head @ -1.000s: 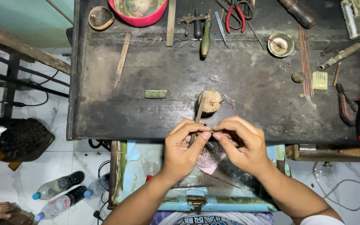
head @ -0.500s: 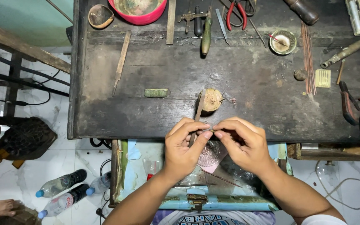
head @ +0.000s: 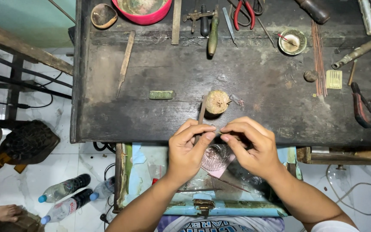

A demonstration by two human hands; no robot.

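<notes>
Fingertips of the left hand (head: 188, 151) and right hand (head: 251, 147) pinch together on a tiny piece (head: 218, 136), too small to make out. It sits between both thumbs and forefingers, above the open drawer (head: 142, 172), at the dark workbench (head: 258, 99) edge.

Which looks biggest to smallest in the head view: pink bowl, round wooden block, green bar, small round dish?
1. pink bowl, though cut off by the top edge.
2. Round wooden block and small round dish look about alike; not ranking them.
3. green bar, long but thin, least area.
</notes>
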